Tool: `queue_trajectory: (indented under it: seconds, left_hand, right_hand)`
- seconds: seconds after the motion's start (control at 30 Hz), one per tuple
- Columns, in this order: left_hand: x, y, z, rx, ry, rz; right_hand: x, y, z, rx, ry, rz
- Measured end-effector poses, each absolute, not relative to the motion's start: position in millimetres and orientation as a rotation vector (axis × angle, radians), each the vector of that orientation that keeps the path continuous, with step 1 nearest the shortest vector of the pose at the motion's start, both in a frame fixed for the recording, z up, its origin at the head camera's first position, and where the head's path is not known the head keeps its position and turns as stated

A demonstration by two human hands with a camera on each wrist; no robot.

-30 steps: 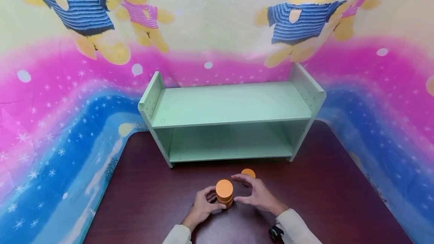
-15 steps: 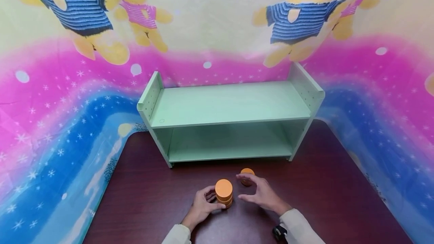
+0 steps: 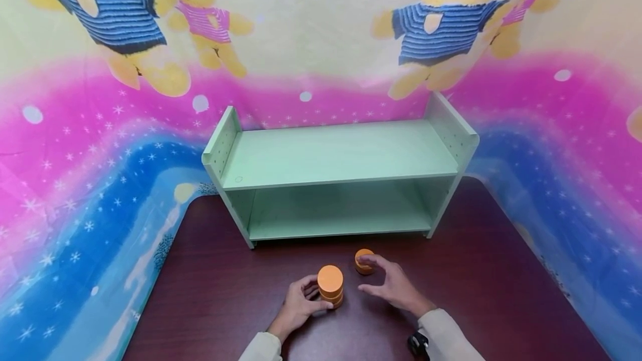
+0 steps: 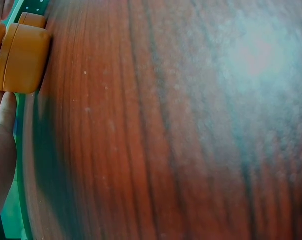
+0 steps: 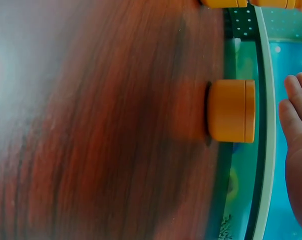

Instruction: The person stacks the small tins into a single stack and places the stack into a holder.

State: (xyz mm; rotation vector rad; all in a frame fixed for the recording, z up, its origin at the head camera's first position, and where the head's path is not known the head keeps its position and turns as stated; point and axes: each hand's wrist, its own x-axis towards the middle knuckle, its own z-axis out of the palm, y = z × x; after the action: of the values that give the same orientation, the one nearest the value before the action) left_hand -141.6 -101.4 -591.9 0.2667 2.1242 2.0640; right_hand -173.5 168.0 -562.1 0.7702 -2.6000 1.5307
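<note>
Two orange round lidded jars stand stacked, the upper jar (image 3: 330, 279) squarely on the lower jar (image 4: 25, 57). My left hand (image 3: 298, 306) holds the stack from its left side, thumb in front and fingers behind. A third orange jar (image 5: 231, 111) sits upright on the table, farther back and to the right of the stack. Over by that jar is my right hand (image 3: 396, 288), fingers and thumb spread with nothing between them. In the head view its fingertips partly cover the single jar; in the right wrist view they stand apart from it.
A pale green two-tier shelf (image 3: 341, 152) stands at the back of the dark red-brown wooden table (image 3: 210, 294). Behind it hangs a cloth (image 3: 311, 43) printed with bears. A black band (image 3: 418, 344) is on the right wrist.
My right hand has drawn away from the stack, rightward toward the single jar. My left hand keeps its place on the stack.
</note>
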Motion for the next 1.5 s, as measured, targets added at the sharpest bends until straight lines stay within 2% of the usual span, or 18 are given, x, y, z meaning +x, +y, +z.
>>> queue_trajectory:
  seconds: [0.77, 1.5]
  left_hand:
    - [-142, -102, -593, 0.285, 2.121, 2.066]
    - [-142, -103, -591, 0.269, 2.123, 2.042]
  right_hand:
    - [-187, 182, -573, 0.586, -2.63, 1.434]
    - [-199, 180, -580, 0.525, -2.633, 1.407]
